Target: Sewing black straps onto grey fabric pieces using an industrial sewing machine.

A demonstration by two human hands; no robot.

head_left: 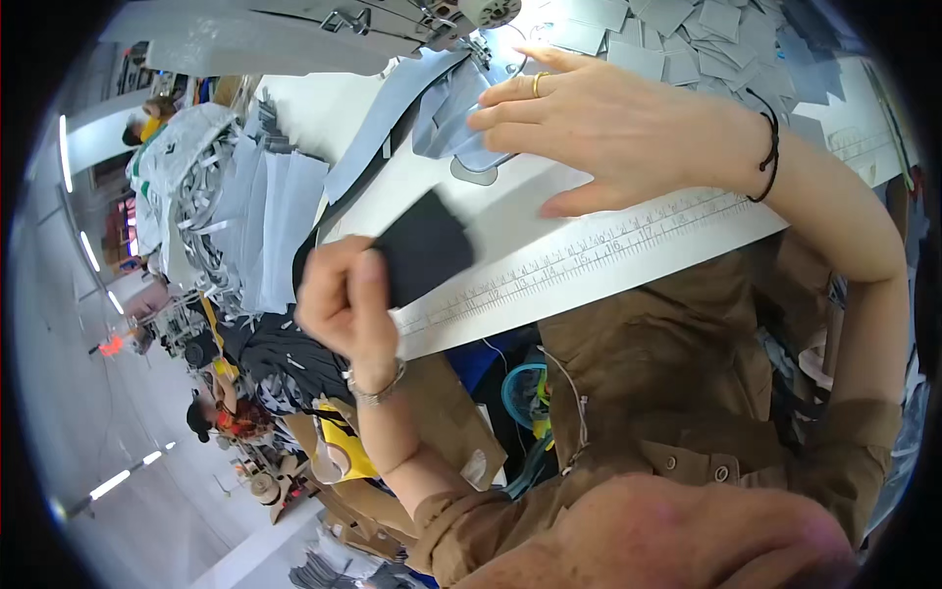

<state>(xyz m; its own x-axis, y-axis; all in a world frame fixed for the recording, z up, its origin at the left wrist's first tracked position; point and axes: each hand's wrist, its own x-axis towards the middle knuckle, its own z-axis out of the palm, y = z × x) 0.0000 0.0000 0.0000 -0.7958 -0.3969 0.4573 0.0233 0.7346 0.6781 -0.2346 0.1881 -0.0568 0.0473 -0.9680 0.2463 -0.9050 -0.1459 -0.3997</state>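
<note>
In my left hand [343, 299] a dark, nearly rectangular fabric piece [427, 245] is pinched between thumb and fingers, raised over the table's front edge. My right hand [599, 128] has its fingers stretched out and apart, fingertips beside a light blue fabric piece [449, 116]. Whether they press on that cloth I cannot tell. The blue fabric lies under the needle area of a sewing machine [481, 49], and a long blue and dark strip [378, 137] runs from there toward the left edge of the table.
A printed ruler scale [579, 257] follows the front edge of the white table [520, 211]. Many small grey pieces [677, 39] are spread at the far right. Stacked blue-grey fabric [285, 216] hangs on the left. Below the table sits a blue basket [522, 393]. Other people work farther left.
</note>
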